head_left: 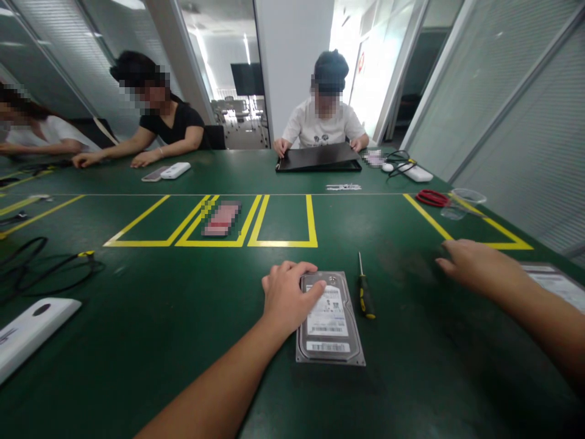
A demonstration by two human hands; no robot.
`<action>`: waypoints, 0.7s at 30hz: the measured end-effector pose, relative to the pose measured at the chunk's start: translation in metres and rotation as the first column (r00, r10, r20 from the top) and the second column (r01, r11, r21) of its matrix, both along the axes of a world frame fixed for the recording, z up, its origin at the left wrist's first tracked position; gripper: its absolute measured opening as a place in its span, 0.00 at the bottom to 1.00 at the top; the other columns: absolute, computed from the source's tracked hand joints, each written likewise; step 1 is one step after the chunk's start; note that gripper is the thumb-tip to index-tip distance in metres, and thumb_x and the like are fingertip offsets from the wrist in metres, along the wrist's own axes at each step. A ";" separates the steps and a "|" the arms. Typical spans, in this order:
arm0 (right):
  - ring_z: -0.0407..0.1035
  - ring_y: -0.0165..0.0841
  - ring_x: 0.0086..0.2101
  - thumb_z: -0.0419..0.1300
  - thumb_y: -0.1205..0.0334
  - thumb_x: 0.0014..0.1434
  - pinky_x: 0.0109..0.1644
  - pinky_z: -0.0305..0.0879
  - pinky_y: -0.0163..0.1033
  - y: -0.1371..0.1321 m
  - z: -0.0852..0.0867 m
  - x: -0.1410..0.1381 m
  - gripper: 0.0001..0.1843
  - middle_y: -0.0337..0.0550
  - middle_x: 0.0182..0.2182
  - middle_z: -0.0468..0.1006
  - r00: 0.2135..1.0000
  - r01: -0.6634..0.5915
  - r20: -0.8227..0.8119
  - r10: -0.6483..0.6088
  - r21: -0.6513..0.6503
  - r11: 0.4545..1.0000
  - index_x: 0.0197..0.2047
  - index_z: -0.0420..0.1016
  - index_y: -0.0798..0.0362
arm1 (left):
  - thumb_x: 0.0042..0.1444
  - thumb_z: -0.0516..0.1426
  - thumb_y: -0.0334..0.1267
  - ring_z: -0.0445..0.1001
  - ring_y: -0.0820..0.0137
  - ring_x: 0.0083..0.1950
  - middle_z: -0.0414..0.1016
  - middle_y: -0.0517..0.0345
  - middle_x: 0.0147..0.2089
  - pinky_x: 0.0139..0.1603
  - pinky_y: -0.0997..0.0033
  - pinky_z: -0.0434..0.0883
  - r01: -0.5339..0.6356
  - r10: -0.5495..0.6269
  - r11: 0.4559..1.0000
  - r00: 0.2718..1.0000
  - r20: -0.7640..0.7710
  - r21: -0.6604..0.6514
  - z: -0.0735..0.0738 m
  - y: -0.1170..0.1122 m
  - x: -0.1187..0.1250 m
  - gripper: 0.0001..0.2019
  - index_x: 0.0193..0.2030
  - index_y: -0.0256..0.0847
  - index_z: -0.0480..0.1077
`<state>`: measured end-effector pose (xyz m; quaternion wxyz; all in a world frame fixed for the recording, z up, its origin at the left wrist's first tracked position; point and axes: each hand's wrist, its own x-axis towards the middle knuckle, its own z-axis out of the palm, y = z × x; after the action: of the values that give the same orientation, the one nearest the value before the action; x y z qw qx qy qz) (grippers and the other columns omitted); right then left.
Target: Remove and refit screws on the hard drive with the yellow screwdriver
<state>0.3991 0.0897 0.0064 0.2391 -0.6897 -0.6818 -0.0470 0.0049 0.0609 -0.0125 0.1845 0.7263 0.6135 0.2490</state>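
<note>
A silver hard drive (pixel 333 347) with white printed labels lies flat on the green table in front of me. My left hand (pixel 289 296) grips its far left corner, thumb across the label and fingers curled over the edge. Just right of the drive is a screwdriver (pixel 364 292) with a black and yellow handle, its shaft pointing away from me. My right hand (pixel 470 263) hovers or rests near a yellow tape line, thumb and forefinger apart; nothing shows in it, and its other fingers are hidden.
Another labelled metal drive (pixel 557 283) lies partly behind my right forearm. Yellow tape (pixel 283 244) marks boxes on the table. A red cable (pixel 432 198) and clear plastic cup (pixel 468 196) sit far right; a white device (pixel 36 332) and black cable (pixel 59 262) left. Several people sit opposite.
</note>
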 end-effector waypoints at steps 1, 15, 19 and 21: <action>0.72 0.43 0.28 0.69 0.59 0.47 0.35 0.64 0.47 0.005 0.001 0.012 0.11 0.52 0.25 0.76 0.996 0.069 0.067 -0.062 -0.106 0.992 0.24 0.74 0.54 | 0.56 0.60 0.51 0.68 0.56 0.51 0.74 0.58 0.46 0.50 0.53 0.61 0.000 0.000 1.000 1.000 0.004 0.002 0.000 0.000 0.000 0.14 0.48 0.57 0.75; 0.65 0.41 0.58 0.58 0.57 0.68 0.61 0.64 0.54 0.042 -0.020 0.071 0.21 0.51 0.61 0.66 0.887 0.421 0.396 -0.237 -0.484 0.767 0.61 0.67 0.55 | 0.55 0.61 0.50 0.68 0.56 0.52 0.74 0.58 0.46 0.50 0.53 0.60 -0.005 0.005 1.000 0.999 0.033 0.007 -0.002 0.000 0.000 0.14 0.48 0.57 0.76; 0.67 0.40 0.56 0.54 0.55 0.69 0.60 0.65 0.51 0.047 -0.016 0.068 0.23 0.53 0.61 0.67 0.869 0.461 0.425 -0.254 -0.508 0.727 0.65 0.64 0.54 | 0.55 0.61 0.49 0.68 0.56 0.51 0.74 0.58 0.46 0.50 0.53 0.59 -0.008 0.008 1.000 0.999 0.039 0.012 -0.002 0.000 -0.001 0.13 0.48 0.57 0.76; 0.67 0.43 0.57 0.51 0.59 0.70 0.58 0.66 0.49 0.047 -0.013 0.063 0.24 0.55 0.63 0.65 0.860 0.476 0.441 -0.257 -0.513 0.714 0.67 0.63 0.52 | 0.55 0.61 0.50 0.68 0.56 0.51 0.74 0.58 0.46 0.50 0.52 0.59 -0.007 0.006 1.000 0.999 0.041 0.013 -0.003 0.000 -0.001 0.13 0.48 0.57 0.76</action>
<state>0.4625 0.1363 -0.0070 -0.1295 -0.8333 -0.5374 0.0091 0.0040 0.0612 -0.0152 0.1916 0.7202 0.6103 0.2685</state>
